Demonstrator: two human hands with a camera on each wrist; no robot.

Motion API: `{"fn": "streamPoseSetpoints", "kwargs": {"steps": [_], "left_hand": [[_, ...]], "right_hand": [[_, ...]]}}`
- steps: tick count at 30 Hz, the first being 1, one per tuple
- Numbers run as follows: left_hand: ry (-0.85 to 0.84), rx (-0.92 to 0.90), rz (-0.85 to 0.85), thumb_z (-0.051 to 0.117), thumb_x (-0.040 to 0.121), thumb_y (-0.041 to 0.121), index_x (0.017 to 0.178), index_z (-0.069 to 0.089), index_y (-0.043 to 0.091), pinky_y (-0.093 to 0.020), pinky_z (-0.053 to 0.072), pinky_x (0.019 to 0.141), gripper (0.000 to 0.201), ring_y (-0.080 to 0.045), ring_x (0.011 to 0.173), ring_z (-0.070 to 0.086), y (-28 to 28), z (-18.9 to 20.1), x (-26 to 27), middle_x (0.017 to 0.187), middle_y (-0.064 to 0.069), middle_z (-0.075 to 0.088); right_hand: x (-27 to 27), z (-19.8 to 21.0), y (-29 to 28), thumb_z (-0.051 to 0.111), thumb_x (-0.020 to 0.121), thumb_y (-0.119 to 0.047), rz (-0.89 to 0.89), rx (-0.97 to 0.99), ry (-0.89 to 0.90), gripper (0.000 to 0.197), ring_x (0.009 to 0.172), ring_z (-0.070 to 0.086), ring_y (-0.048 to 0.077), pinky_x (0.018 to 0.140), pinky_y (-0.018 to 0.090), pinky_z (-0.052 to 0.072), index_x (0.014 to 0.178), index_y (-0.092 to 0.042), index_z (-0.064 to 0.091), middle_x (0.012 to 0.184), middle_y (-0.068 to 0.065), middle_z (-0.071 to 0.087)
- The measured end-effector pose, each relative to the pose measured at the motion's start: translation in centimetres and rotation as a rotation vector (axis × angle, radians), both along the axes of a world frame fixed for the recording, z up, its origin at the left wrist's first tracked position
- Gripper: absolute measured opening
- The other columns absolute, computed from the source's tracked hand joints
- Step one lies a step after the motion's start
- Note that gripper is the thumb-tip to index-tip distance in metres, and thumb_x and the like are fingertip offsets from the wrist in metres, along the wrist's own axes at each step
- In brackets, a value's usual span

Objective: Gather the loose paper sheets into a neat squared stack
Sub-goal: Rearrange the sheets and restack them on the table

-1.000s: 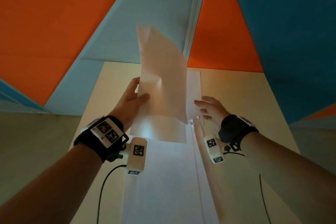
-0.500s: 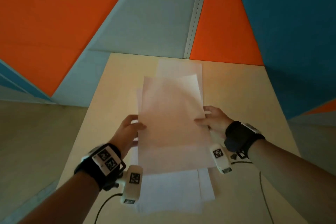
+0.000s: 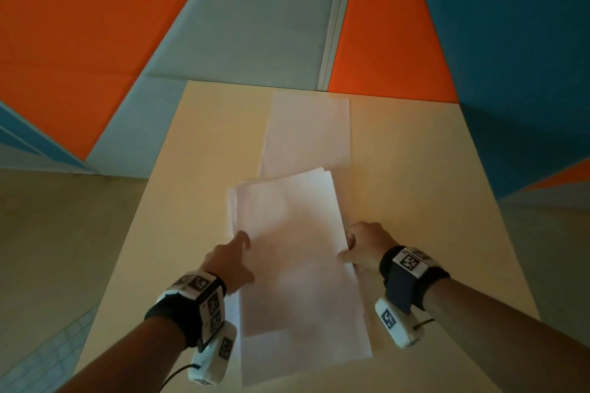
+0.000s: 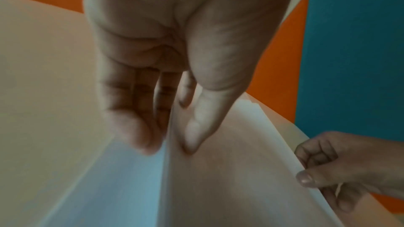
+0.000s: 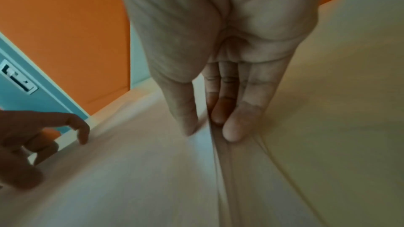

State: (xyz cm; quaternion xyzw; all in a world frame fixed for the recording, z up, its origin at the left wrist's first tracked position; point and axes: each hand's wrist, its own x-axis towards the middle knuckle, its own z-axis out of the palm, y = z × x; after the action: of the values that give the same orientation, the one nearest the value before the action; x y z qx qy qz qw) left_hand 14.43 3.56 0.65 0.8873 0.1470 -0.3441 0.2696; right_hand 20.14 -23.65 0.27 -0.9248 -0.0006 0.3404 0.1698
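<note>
Pinching sheets (image 3: 293, 252), both hands (image 3: 228, 262) (thumbs wrist-view only)

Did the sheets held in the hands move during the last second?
Yes. The held sheets came down from upright toward the table, and now lie low over the loose sheet.

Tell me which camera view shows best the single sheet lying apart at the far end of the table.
The head view: the far sheet lies there whole, flat on the table, its near edge under the held bundle. In the two wrist views I cannot pick it out; they show hands and held paper only.
</note>
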Motion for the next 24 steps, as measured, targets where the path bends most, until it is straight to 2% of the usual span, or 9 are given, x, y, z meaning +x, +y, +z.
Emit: {"fn": "streamPoseSetpoints", "kwargs": {"steps": [2, 4, 7, 9, 10, 12, 15, 18, 24], "left_hand": [[0.025, 0.1, -0.122, 0.063, 0.078, 0.03, 0.108, 0.044, 0.033, -0.03, 0.055, 0.062, 0.036, -0.021, 0.068, 0.064, 0.1, 0.4, 0.1, 0.084, -0.002, 0.064], [0.005, 0.206, -0.207, 0.057, 0.083, 0.039, 0.104, 0.053, 0.034, -0.03, 0.05, 0.076, 0.023, -0.024, 0.088, 0.061, 0.3, 1.0, 1.0, 0.103, -0.003, 0.064], [-0.122, 0.191, -0.126, 0.054, 0.089, 0.036, 0.107, 0.06, 0.024, -0.032, 0.046, 0.086, 0.022, -0.03, 0.104, 0.06, 0.7, 1.5, 4.1, 0.116, -0.01, 0.064], [-0.193, 0.154, 0.0, 0.056, 0.089, 0.031, 0.116, 0.058, 0.017, -0.034, 0.045, 0.092, 0.031, -0.032, 0.112, 0.057, 0.7, 1.4, 6.9, 0.122, -0.014, 0.062], [-0.204, 0.116, 0.087, 0.057, 0.088, 0.03, 0.119, 0.057, 0.015, -0.034, 0.044, 0.094, 0.034, -0.032, 0.114, 0.055, 0.7, 1.3, 8.5, 0.124, -0.015, 0.06], [-0.193, 0.062, 0.223, 0.059, 0.088, 0.03, 0.125, 0.055, 0.012, -0.034, 0.043, 0.098, 0.041, -0.033, 0.119, 0.053, 0.5, 0.6, 11.7, 0.129, -0.015, 0.057], [-0.12, 0.017, 0.211, 0.056, 0.087, 0.037, 0.124, 0.055, 0.004, -0.036, 0.044, 0.091, 0.051, -0.035, 0.116, 0.054, 0.0, -0.5, 15.8, 0.13, -0.017, 0.055], [-0.099, -0.018, 0.257, 0.056, 0.086, 0.034, 0.12, 0.055, 0.003, -0.037, 0.046, 0.087, 0.046, -0.035, 0.11, 0.056, -1.0, -0.8, 17.7, 0.121, -0.014, 0.057], [-0.058, 0.009, 0.268, 0.053, 0.09, 0.033, 0.137, 0.041, 0.005, -0.043, 0.04, 0.103, 0.056, -0.037, 0.126, 0.046, -2.0, -1.0, 19.6, 0.142, -0.017, 0.044]], "right_hand": [[0.3, 0.1, 0.0, 0.078, 0.074, -0.043, 0.035, -0.064, 0.016, 0.038, 0.077, 0.07, 0.024, 0.071, 0.035, 0.057, 0.083, -0.008, 0.065, 0.08, 0.007, 0.071], [0.8, 0.5, -0.2, 0.077, 0.072, -0.048, 0.011, -0.076, 0.056, 0.038, 0.071, 0.067, 0.023, 0.066, 0.033, 0.054, 0.075, -0.016, 0.058, 0.074, 0.001, 0.064], [2.6, 1.4, -0.5, 0.068, 0.077, -0.044, -0.17, 0.032, 0.009, 0.03, 0.064, 0.053, 0.021, 0.064, 0.03, 0.046, 0.073, -0.02, 0.049, 0.073, 0.002, 0.054], [4.9, 1.6, -0.7, 0.061, 0.083, -0.031, -0.286, 0.083, -0.094, 0.015, 0.072, 0.057, 0.025, 0.071, 0.032, 0.048, 0.082, -0.017, 0.06, 0.081, 0.007, 0.058], [6.2, 1.6, -0.7, 0.059, 0.086, -0.026, -0.338, 0.093, -0.128, 0.015, 0.08, 0.06, 0.027, 0.077, 0.033, 0.05, 0.091, -0.013, 0.065, 0.088, 0.009, 0.062], [8.8, 1.2, -0.6, 0.057, 0.089, -0.024, -0.407, 0.096, -0.139, 0.024, 0.094, 0.061, 0.029, 0.086, 0.035, 0.05, 0.105, -0.007, 0.064, 0.104, 0.013, 0.065], [11.4, 0.5, 0.1, 0.059, 0.089, -0.034, -0.498, 0.104, -0.073, 0.047, 0.106, 0.064, 0.033, 0.089, 0.037, 0.052, 0.123, -0.002, 0.059, 0.123, 0.017, 0.065], [13.0, 0.2, 0.8, 0.06, 0.087, -0.029, -0.554, 0.143, -0.053, 0.042, 0.104, 0.067, 0.034, 0.092, 0.041, 0.056, 0.118, -0.001, 0.061, 0.117, 0.018, 0.068], [14.6, -1.0, 0.6, 0.057, 0.074, -0.017, -0.645, 0.217, -0.049, 0.026, 0.09, 0.071, 0.035, 0.09, 0.045, 0.058, 0.092, 0.0, 0.064, 0.099, 0.018, 0.072]]}}
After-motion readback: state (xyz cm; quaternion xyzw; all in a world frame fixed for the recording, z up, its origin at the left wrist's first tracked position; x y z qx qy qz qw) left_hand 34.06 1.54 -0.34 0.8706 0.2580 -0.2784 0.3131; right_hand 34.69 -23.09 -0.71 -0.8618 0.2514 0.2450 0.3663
